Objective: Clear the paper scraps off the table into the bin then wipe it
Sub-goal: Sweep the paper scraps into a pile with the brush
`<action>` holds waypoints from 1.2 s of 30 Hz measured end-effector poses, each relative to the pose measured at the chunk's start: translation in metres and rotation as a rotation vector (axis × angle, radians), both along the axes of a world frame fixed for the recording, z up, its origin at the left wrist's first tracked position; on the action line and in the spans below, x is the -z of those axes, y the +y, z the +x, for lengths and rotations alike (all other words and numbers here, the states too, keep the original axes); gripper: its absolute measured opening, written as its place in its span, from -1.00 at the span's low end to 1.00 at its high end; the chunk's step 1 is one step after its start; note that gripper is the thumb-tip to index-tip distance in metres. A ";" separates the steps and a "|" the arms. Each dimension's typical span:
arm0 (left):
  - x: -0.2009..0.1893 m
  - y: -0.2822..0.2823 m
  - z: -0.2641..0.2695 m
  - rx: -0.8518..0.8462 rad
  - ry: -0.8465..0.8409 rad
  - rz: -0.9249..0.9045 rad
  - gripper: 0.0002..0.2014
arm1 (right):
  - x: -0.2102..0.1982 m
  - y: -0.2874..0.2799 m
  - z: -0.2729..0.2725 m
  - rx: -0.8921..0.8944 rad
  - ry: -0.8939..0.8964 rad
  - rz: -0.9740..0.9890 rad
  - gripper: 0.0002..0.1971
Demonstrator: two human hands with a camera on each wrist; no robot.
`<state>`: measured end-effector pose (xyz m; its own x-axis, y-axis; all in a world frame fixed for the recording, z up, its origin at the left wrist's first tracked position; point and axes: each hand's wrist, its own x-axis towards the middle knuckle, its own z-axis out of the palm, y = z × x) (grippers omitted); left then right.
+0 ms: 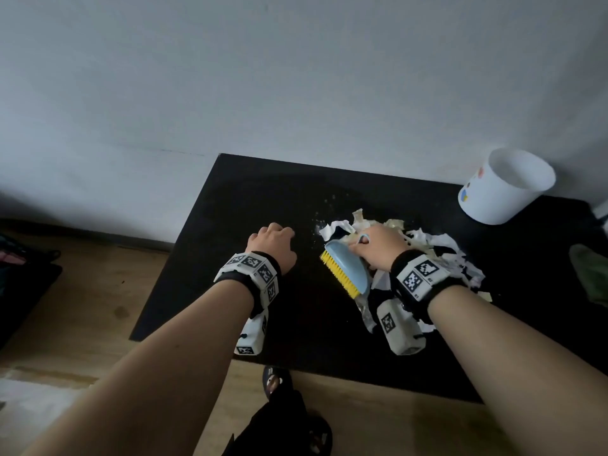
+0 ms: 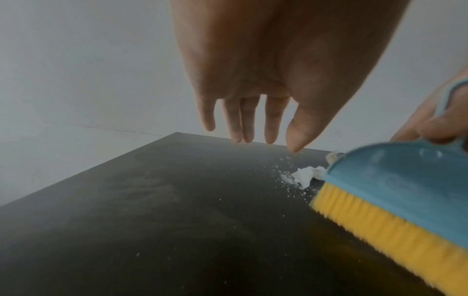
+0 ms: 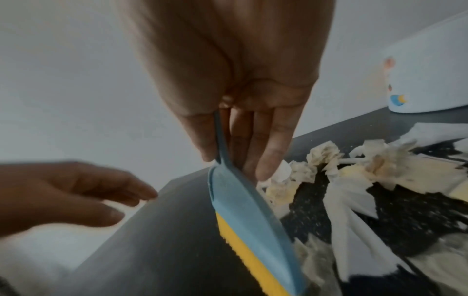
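Note:
A heap of white and cream paper scraps (image 1: pixel 424 248) (image 3: pixel 380 180) lies on the black table (image 1: pixel 250 205) right of centre. My right hand (image 1: pixel 375 243) (image 3: pixel 238 140) holds a blue brush with yellow bristles (image 1: pixel 347 269) (image 2: pixel 395 200) (image 3: pixel 250 230) by its thin handle, with the bristles down on the table at the heap's left edge. My left hand (image 1: pixel 274 240) (image 2: pixel 253 124) hovers over the bare table just left of the brush, fingers relaxed and holding nothing. A white bin (image 1: pixel 503 185) (image 3: pixel 428 80) stands on the table's far right corner.
Fine white crumbs (image 2: pixel 286 176) dot the table left of the heap. A pale wall (image 1: pixel 296 77) runs behind the table. Wooden floor (image 1: pixel 98 307) lies to the left and front, with a dark sandal (image 1: pixel 274 381) near the front edge. Something green (image 1: pixel 592 274) sits at the far right.

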<state>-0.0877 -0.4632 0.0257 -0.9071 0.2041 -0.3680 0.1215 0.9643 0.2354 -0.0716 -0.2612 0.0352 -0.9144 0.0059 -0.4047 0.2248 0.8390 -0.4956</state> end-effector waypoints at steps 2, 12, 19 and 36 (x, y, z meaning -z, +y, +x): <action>0.000 0.008 -0.006 0.040 0.023 -0.017 -0.50 | -0.011 0.011 -0.009 0.078 0.059 -0.114 -0.71; 0.008 0.050 -0.067 0.141 0.073 0.025 -0.55 | -0.023 0.102 -0.062 0.278 0.205 0.310 -0.72; 0.029 0.078 -0.108 0.228 -0.010 0.001 -0.48 | 0.011 0.136 -0.064 0.389 0.103 0.411 -0.75; -0.013 0.268 -0.130 0.316 -0.018 0.163 -0.51 | -0.034 0.255 -0.030 0.506 0.002 0.371 -0.57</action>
<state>-0.2180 -0.1953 0.0386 -0.7833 0.5314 -0.3225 0.4025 0.8290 0.3883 -0.1021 -0.0065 0.0694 -0.7624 0.5780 -0.2909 0.6385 0.7450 -0.1931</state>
